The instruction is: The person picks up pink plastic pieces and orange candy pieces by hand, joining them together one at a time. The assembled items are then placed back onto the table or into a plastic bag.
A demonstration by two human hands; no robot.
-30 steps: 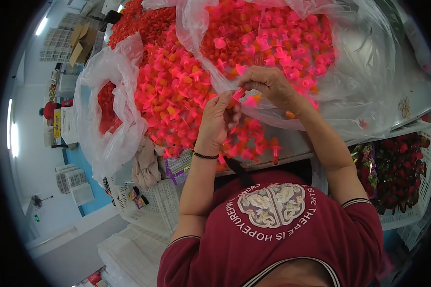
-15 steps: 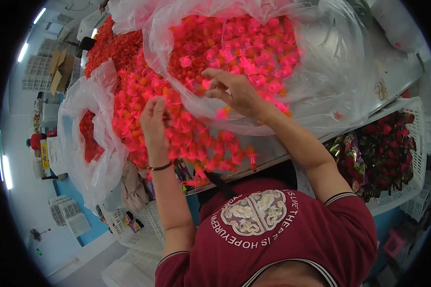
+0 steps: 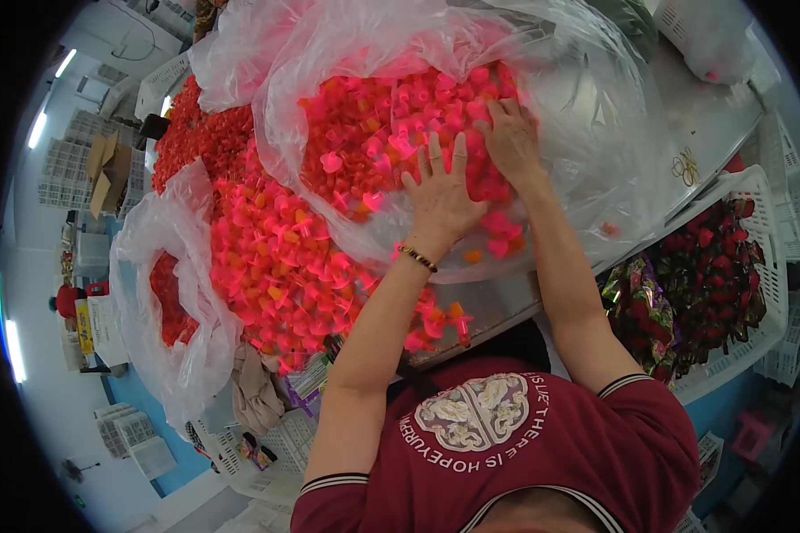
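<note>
My left hand (image 3: 442,197) lies spread, palm down, on the pink pieces (image 3: 409,107) inside the large clear plastic bag (image 3: 596,160). Just right of it, my right hand (image 3: 512,142) rests on the same pile with its fingers apart, the fingertips partly among the pieces. A wider heap of pink and orange pieces (image 3: 284,266) spreads over the table left of the bag, and small red pieces (image 3: 206,129) lie behind it. Nothing shows gripped in either hand.
A white crate (image 3: 773,240) with dark red wrapped items stands at the right. At the left edge hangs another plastic bag (image 3: 133,266) with red pieces. Thin gold-coloured loops (image 3: 685,166) lie on the metal table (image 3: 711,115).
My left hand has moved right, from the loose heap onto the pile in the bag, and its fingers have spread. My right hand has moved up and right and opened out.
</note>
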